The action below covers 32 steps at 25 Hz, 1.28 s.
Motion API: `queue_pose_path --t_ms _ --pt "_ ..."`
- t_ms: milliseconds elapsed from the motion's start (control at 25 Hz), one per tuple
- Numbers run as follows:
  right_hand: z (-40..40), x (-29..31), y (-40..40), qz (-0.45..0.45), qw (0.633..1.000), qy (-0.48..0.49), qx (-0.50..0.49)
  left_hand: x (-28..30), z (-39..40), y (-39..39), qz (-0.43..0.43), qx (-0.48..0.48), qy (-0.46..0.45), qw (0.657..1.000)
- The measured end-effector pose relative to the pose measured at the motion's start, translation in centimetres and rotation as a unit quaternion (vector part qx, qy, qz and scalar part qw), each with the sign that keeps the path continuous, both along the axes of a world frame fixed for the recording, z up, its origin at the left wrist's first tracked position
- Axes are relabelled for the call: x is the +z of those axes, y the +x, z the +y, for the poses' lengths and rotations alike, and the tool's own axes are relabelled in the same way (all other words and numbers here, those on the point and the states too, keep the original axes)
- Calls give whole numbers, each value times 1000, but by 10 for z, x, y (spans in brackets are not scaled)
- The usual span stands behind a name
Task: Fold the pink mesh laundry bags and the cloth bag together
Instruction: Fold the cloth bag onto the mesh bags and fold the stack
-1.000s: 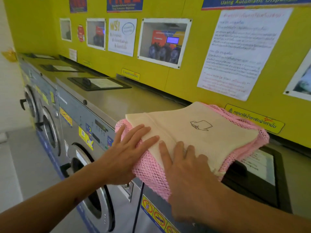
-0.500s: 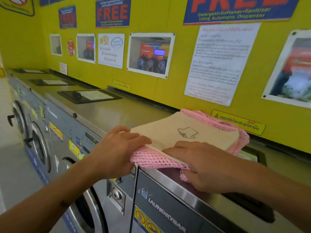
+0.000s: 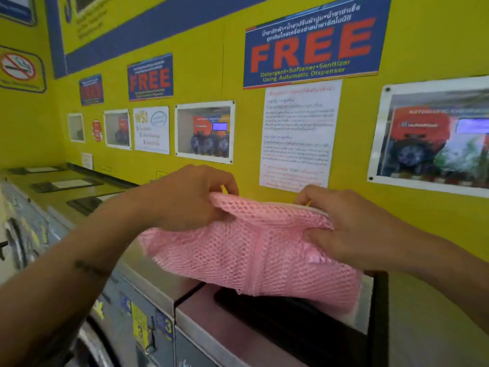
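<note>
At the far left, a row of grey steel front-loading washing machines (image 3: 148,295) runs along the yellow wall (image 3: 211,75), with flat black lids on their tops. The left hand (image 3: 185,200) is raised above the machine top and grips the upper left corner of the pink mesh laundry bags (image 3: 251,252); the fingers are curled over the top edge and the thumb presses from the near side. The pink mesh bundle is held up between both hands, its upper edge lifted in the air and its lower part hanging down to the black lid (image 3: 299,321) of the nearest machine, and it seems to touch this lid. A vertical seam runs down the middle of the mesh. At the top right edge of the bundle a thin pale strip shows, probably the cream cloth bag (image 3: 313,208), mostly hidden behind the mesh. The right hand (image 3: 344,229) grips the upper right corner, fingers curled behind and thumb in front. On the wall above are a blue poster with red word "FREE" (image 3: 312,49) and a white paper notice (image 3: 299,133).
</note>
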State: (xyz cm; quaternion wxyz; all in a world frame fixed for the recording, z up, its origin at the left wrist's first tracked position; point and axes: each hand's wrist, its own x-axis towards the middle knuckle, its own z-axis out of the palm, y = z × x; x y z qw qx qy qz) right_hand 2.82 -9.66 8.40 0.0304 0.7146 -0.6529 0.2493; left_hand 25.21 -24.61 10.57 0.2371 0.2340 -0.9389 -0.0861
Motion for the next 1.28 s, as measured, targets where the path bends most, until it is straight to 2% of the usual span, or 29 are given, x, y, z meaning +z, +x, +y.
queue_pose_path --t_ms 240,360,400,480,520,600,640,720,840,880,960,1040,1120,1280 --pt "-72 5 -55 -66 989 23 -132 -9 -86 -88 36 27 10 999" --pt "-117 -2 -83 -106 977 35 -183 -30 -118 -132 44 107 -110 987" --pt "-129 -9 -90 -105 971 54 -210 -39 -120 -142 58 128 -154 978" --pt "-152 -30 -99 5 954 86 -288 -60 -114 -154 81 135 -169 973" --pt "-159 -43 -101 82 941 67 -322 -73 -110 -156 60 129 -143 980" --pt "-170 -61 -99 157 940 -5 -304 -103 -106 -157 -69 131 -34 988" --pt "-175 -67 -97 154 953 -12 -262 -117 -106 -155 -150 129 29 980" --pt "-178 -73 -94 130 971 75 -189 -139 -113 -151 -246 109 93 959" --pt "-179 -76 -103 134 932 270 -202 -149 -134 -141 -264 56 72 960" --pt "-177 -72 -105 120 921 301 -215 -147 -142 -134 -266 26 59 962" --pt "-174 -61 -104 96 927 287 -223 -143 -163 -115 -271 -48 36 961" --pt "-172 -55 -94 39 946 236 -217 -136 -182 -95 -249 -108 55 961" --pt "-172 -58 -78 -45 948 245 -201 -129 -195 -80 -179 -130 97 970" --pt "-182 -80 -56 -18 942 283 -179 -121 -203 -52 29 -81 28 996"
